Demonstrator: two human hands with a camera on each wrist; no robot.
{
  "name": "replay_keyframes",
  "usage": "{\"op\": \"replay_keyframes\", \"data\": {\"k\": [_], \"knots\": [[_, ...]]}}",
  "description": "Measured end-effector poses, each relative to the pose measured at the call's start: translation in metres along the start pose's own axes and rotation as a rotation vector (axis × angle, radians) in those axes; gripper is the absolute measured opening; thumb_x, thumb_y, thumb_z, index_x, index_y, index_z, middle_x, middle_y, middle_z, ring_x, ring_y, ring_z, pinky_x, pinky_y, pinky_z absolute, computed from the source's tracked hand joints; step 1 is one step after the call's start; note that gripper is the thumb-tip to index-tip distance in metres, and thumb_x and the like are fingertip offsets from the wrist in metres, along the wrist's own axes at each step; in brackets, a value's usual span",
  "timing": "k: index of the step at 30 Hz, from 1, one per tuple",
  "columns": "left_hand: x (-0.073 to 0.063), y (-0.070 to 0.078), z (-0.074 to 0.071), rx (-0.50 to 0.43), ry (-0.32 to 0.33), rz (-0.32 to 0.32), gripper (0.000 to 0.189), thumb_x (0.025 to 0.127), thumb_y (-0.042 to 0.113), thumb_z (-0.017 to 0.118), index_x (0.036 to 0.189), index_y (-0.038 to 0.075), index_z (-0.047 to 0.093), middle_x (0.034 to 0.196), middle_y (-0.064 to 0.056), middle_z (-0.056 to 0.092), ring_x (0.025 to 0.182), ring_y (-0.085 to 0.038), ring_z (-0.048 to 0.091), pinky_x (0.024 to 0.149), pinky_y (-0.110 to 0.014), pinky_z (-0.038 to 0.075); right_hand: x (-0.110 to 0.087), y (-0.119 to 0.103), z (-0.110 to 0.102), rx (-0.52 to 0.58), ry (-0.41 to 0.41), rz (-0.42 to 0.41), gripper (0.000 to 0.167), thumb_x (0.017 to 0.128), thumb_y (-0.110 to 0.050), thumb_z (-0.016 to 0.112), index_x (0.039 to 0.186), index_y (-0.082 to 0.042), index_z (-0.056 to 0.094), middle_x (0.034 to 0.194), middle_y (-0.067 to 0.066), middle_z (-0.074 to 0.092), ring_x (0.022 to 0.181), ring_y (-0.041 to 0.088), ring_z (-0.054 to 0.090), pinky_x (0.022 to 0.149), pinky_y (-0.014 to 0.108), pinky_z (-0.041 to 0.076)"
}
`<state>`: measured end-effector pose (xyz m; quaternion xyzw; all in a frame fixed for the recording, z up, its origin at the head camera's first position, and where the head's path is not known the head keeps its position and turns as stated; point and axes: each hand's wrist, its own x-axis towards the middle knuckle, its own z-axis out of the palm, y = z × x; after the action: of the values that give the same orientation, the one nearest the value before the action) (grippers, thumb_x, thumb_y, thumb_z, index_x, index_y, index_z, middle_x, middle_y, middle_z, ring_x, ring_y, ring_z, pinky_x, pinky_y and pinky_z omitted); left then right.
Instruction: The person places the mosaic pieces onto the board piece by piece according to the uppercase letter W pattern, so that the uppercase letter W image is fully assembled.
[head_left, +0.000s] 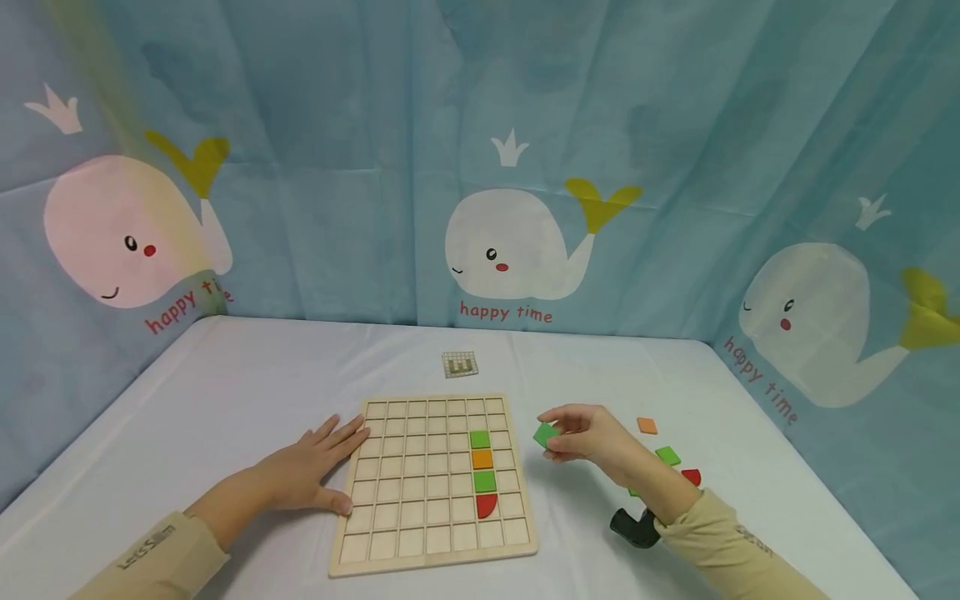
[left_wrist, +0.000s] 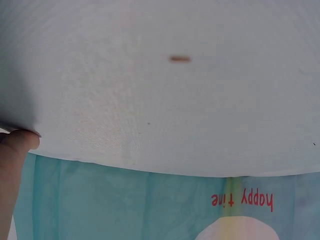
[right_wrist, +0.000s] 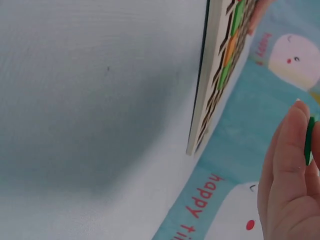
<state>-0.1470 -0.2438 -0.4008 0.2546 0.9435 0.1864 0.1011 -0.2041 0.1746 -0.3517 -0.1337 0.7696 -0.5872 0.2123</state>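
Note:
A wooden grid board [head_left: 435, 560] lies on the white table. One of its columns, toward the right, holds a green square tile [head_left: 480, 439], an orange square tile [head_left: 482, 459], another green square and a red quarter-round tile [head_left: 487, 505]. My left hand [head_left: 311, 468] rests with spread fingers at the board's left edge. To the right of the board, above the table, my right hand [head_left: 588, 437] pinches a green square tile [head_left: 546, 434] between thumb and fingers. In the right wrist view that tile [right_wrist: 309, 141] shows edge-on between the fingertips.
Loose tiles lie by the right forearm: an orange square [head_left: 647, 426], a green square [head_left: 667, 456], a red piece [head_left: 692, 477] and a partly hidden green one. A black curved object [head_left: 634, 528] sits near the right cuff. Behind the board lies a small pattern card [head_left: 460, 364].

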Motion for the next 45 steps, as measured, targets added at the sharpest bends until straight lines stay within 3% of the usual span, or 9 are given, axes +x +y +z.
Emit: {"op": "replay_keyframes", "data": {"k": [9,27,45], "knots": [[0.000,0.000,0.000,0.000,-0.004,-0.007,0.105,0.077,0.063,0.066,0.151,0.000,0.028,0.158,-0.021,0.017,0.140,-0.054,0.010,0.105,-0.070,0.019,0.002,-0.003,0.011,0.005,-0.084,-0.005,0.039,0.092,0.003,0.063,0.127,0.016,0.053,0.083,0.005,0.064,0.078,0.018,0.070,0.077,0.034,0.057],[0.000,0.002,-0.002,-0.004,-0.010,-0.002,0.105,0.078,0.062,0.066,0.151,-0.002,0.027,0.158,-0.022,0.016,0.139,-0.055,0.010,0.104,-0.071,0.018,0.006,0.006,0.035,-0.099,-0.093,-0.040,0.033,0.084,-0.003,0.074,0.114,0.009,0.066,0.082,-0.001,0.065,0.077,0.013,0.061,0.076,0.031,0.054],[0.000,0.003,-0.002,0.008,-0.006,-0.004,0.105,0.078,0.063,0.065,0.151,-0.001,0.027,0.158,-0.021,0.016,0.140,-0.054,0.011,0.105,-0.070,0.019,0.007,0.004,0.060,-0.149,-0.167,-0.071,0.024,0.084,0.001,0.073,0.107,0.007,0.070,0.080,-0.002,0.065,0.074,0.011,0.054,0.066,0.023,0.049]]}}
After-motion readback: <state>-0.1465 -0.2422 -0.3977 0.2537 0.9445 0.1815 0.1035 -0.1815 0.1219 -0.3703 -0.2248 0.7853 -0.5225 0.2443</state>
